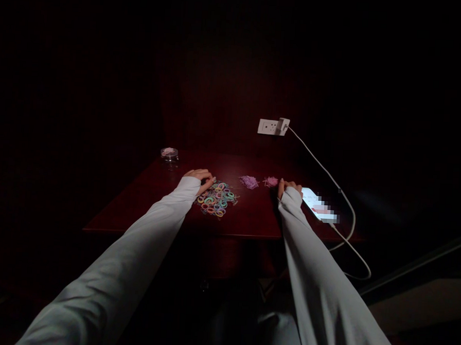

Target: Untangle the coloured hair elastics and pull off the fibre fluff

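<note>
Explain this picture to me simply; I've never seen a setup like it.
There's no machine here: a person works with a bare left hand and right hand. The single view comes from a camera worn on their head, looking forward and down. On the dark red table lie a pile of colourful rings, a purple pile, a pink pile, a lit phone and a round container. The left hand is at the rings; the right is between pink pile and phone. Whether either holds anything is unclear.

dim: near-black is filling the edges | light: my sleeves (pixel 154 230) and the ring pile (pixel 215 199) are catching a soft glow | glare: the phone (pixel 312 201) is shining, pixel blocks are masking part
</note>
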{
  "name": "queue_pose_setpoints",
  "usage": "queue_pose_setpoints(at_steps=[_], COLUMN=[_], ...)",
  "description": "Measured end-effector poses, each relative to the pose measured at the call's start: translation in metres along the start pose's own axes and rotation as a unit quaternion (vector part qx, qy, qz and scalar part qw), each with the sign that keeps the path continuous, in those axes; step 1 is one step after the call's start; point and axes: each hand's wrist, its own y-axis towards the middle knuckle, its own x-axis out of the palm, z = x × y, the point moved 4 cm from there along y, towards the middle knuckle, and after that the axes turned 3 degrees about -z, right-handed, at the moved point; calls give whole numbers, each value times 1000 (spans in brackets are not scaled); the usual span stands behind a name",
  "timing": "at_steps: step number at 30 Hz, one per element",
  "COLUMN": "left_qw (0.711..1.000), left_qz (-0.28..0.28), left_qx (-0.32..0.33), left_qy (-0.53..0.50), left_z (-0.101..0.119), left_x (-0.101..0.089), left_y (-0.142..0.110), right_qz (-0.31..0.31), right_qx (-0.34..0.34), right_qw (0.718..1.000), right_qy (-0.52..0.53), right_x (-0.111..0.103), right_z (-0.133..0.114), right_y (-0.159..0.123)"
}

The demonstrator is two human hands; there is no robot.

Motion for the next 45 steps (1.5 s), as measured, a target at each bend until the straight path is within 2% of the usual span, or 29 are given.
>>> queue_pose_setpoints(at_steps=[3, 5, 8, 10, 14, 18, 25, 33, 45], left_qw=[996, 993, 995, 998, 998, 998, 997, 995, 996], left_qz=[31, 28, 6, -15, -50, -57, -72, -93, -70], left_qx=[-82, -111, -96, -68, -38, -9, -4, 12, 22], left_qy=[-5, -28, -21, 1, 9, -4, -11, -41, -51], left_z=[-9, -13, -11, -9, -9, -10, -11, -10, -8], left_x=[-3, 0, 8, 13, 18, 20, 23, 19, 18], left_y=[3, 4, 3, 2, 0, 0, 0, -2, -2], right_qz=[-32, -46, -53, -50, -43, -44, -51, -50, -38], right_qx=[-107, -182, -284, -311, -319, -317, -302, -300, -300], right_qw=[989, 976, 947, 937, 934, 935, 940, 941, 943], right_qy=[-93, -113, -139, -153, -158, -154, -153, -146, -138], right_x=[1, 1, 2, 2, 2, 2, 4, 3, 4], right_z=[-21, -36, -52, -56, -55, -54, -53, -51, -48], right_y=[-10, -17, -24, -26, -26, -25, -25, -25, -25])
